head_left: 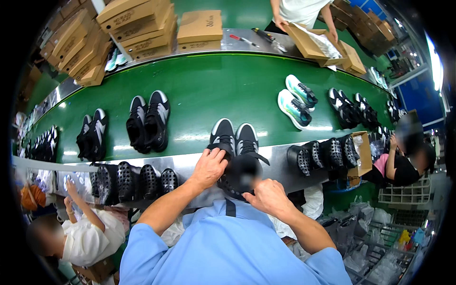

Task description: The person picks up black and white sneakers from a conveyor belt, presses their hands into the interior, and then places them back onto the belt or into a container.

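A pair of black sneakers with grey toes stands in front of me at the near edge of the green belt, toes pointing away. My left hand [208, 167] is closed on the upper of the left sneaker [222, 129], around its laces and collar. Beside it stands the right sneaker [246, 137], with a loose black strap or lace end sticking out to the right. My right hand [270, 195] is closed, thumb and fingers bent, next to the heel end of the shoes. A blurred dark round patch covers the openings, so what the right fingers hold is hidden.
Black perforated shoe forms [126, 181] stand on the metal ledge to my left, more [332, 153] to my right beside a cardboard box [363, 154]. Other black sneakers [149, 121] and a teal-white pair [295, 102] sit on the green belt [204, 90]. Co-workers are at both sides and opposite.
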